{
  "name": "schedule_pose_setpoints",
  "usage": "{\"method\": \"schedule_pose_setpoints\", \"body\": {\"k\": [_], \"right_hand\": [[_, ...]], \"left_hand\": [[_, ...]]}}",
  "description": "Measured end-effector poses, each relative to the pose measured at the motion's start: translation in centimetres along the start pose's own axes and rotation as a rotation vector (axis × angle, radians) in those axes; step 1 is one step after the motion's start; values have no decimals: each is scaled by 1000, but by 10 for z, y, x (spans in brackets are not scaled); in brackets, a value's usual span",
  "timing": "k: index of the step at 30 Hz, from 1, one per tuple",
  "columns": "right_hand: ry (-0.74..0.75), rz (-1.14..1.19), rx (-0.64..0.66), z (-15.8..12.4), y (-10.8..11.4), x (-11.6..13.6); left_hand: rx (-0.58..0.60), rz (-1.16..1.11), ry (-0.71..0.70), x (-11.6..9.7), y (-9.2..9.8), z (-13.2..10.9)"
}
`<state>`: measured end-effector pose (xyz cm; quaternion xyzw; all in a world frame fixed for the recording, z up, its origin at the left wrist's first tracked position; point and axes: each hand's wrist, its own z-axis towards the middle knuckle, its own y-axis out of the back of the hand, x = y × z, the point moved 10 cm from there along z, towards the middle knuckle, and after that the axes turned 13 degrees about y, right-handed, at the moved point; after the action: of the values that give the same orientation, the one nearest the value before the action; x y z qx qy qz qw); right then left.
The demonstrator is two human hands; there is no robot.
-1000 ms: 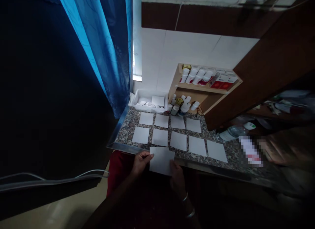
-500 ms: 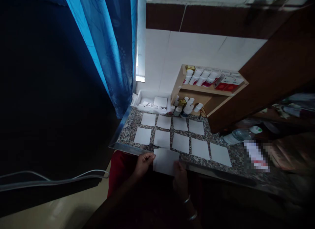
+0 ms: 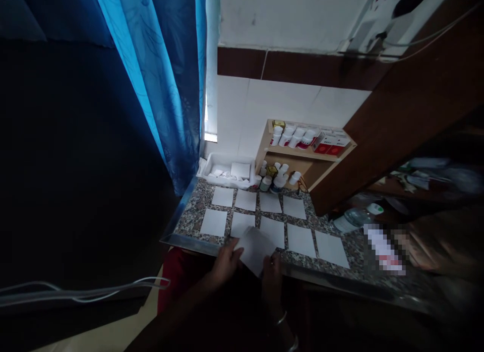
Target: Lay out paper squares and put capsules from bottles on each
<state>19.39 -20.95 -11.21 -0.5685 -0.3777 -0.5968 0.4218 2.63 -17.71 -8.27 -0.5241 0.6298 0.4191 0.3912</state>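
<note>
Both my hands hold a white paper sheet (image 3: 255,250) at the front edge of a speckled granite counter (image 3: 192,216). My left hand (image 3: 226,265) pinches its left side, and my right hand (image 3: 272,281) grips its lower right side. The sheet is tilted and overlaps the edge of the counter. Several similar white sheets (image 3: 222,196) lie flat in rows on the granite, apart from each other. The held sheet hangs just over the nearest one (image 3: 242,224), hiding part of it.
A white tray (image 3: 227,171) of paper pieces stands at the back of the counter, beside a wooden shelf (image 3: 306,151) of white bottles and boxes. A blue curtain (image 3: 151,90) hangs to the left. A plastic bottle (image 3: 353,220) lies at the right.
The held sheet has tilted and moved farther over the counter, now overlapping the front row. My hands have come closer together. The view has shifted slightly, with the shelf lower in the frame.
</note>
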Motion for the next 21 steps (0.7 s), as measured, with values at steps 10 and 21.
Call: {"method": "schedule_pose_setpoints", "body": {"k": [10,21], "right_hand": [[-66,-142,-70,-12,52,-23],[-185,-195,-100,-25,85,-48]], "left_hand": [[-480,-128,-37,-100,104,145],[-430,-168,182,-128,73,251]]}}
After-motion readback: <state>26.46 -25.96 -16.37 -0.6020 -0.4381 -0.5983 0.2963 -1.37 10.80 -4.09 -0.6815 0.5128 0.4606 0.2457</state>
